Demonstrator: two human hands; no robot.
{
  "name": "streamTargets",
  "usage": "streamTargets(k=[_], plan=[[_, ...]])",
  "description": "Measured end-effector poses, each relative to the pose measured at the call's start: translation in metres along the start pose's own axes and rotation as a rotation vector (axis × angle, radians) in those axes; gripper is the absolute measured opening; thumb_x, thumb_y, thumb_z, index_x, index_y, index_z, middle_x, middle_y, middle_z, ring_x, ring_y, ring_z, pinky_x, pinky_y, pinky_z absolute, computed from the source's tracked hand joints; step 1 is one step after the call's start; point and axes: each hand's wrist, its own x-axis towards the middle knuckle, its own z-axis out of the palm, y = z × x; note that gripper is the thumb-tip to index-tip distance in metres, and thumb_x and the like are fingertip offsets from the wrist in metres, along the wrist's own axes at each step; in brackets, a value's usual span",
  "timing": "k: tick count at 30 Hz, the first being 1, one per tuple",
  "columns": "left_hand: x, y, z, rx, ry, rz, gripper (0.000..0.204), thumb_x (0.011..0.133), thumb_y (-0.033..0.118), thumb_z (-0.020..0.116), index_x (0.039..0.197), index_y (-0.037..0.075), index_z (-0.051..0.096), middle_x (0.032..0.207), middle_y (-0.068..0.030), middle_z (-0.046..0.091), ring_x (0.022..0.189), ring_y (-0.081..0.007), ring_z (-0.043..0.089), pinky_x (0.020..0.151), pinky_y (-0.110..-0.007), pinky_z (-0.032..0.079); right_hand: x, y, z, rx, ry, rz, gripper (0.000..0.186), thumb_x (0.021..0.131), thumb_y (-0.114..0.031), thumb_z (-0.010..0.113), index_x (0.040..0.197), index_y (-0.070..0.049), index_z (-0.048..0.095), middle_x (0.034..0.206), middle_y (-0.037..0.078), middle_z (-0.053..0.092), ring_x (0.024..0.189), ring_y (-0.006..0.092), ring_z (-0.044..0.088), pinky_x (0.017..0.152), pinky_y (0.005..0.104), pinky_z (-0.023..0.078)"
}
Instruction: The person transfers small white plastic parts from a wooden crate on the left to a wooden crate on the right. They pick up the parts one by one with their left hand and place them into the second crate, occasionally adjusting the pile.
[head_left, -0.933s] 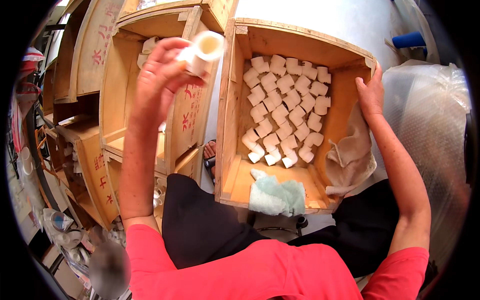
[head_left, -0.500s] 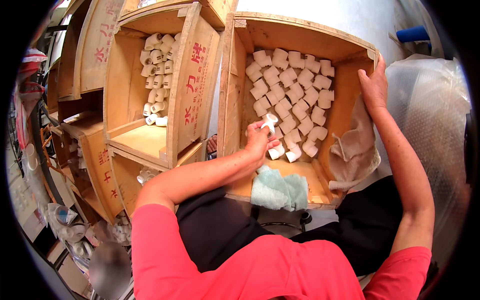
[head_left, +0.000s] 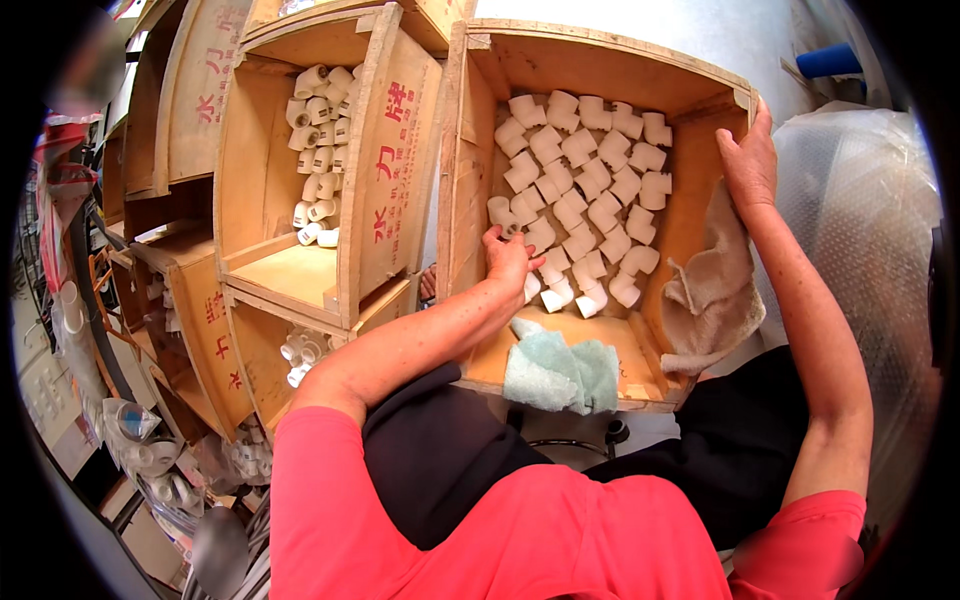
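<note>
White plastic pipe elbow point(head_left: 503, 213) is touched at its lower end by L hand point(head_left: 511, 256), fingers partly spread; whether it's pinched can't be told. It's seen at L edge of the elbow rows point(head_left: 571, 208) in wooden crate point(head_left: 600, 72), whose R wall is clasped by R hand point(head_left: 750, 165). Elbow prob. light, stiff, smooth, a bit slippery, not fragile; best held w/ thumb & fingertips across socket's outer wall.

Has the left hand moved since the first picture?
Yes. Against the big wooden box, the left hand went right and down the picture: first outside its left wall, now inside, beside the white fittings.
</note>
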Motion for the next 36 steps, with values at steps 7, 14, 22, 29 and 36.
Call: streamTargets(k=[7, 14, 22, 29, 36], plan=[[-0.032, 0.010, -0.007, 0.209, -0.191, -0.005, 0.055, 0.091, 0.014, 0.053, 0.138, -0.002, 0.028, 0.132, -0.0192, 0.041, 0.102, -0.0238, 0.055, 0.072, -0.033, 0.054, 0.002, 0.005, 0.005, 0.007, 0.020, -0.030, 0.069, 0.081, -0.020, 0.059, 0.141, -0.011, 0.027, 0.113, 0.024, 0.061, 0.103, 0.0429, 0.058, 0.088, 0.0471, 0.046], [-0.079, 0.097, -0.009, 0.362, -1.024, 0.025, 0.039, 0.096, 0.023, 0.054, 0.128, 0.002, 0.045, 0.108, -0.0100, 0.062, 0.089, -0.0137, 0.063, 0.071, -0.027, 0.052, 0.006, 0.017, 0.012, 0.015, 0.046, -0.078, 0.068, 0.081, -0.021, 0.059, 0.140, -0.010, 0.028, 0.116, 0.025, 0.060, 0.106, 0.0431, 0.056, 0.090, 0.0468, 0.045], [-0.069, 0.265, -0.093, 0.224, -0.950, 0.782, 0.041, 0.096, 0.028, 0.051, 0.125, -0.001, 0.052, 0.100, -0.0182, 0.068, 0.081, -0.0228, 0.068, 0.072, -0.033, 0.055, 0.006, 0.016, 0.012, 0.014, 0.031, -0.076, 0.069, 0.081, -0.019, 0.058, 0.142, -0.009, 0.026, 0.121, 0.025, 0.057, 0.109, 0.0429, 0.055, 0.093, 0.0452, 0.043], [0.088, 0.269, -0.224, -0.287, -0.015, 0.622, 0.036, 0.089, 0.020, 0.061, 0.119, 0.002, 0.052, 0.102, -0.0150, 0.064, 0.082, -0.0241, 0.064, 0.073, -0.038, 0.056, 0.005, 0.011, 0.013, 0.034, 0.009, -0.088, 0.068, 0.082, -0.015, 0.056, 0.142, -0.008, 0.027, 0.124, 0.024, 0.055, 0.114, 0.0402, 0.053, 0.096, 0.0419, 0.042], [0.140, 0.216, -0.183, -0.037, 0.095, 0.440, 0.038, 0.084, 0.011, 0.058, 0.121, 0.005, 0.051, 0.103, -0.0108, 0.061, 0.085, -0.0225, 0.062, 0.067, -0.037, 0.055, 0.006, 0.015, 0.006, 0.042, -0.002, -0.060, 0.067, 0.082, -0.012, 0.058, 0.142, -0.007, 0.028, 0.127, 0.023, 0.053, 0.116, 0.0384, 0.052, 0.097, 0.0405, 0.041]])
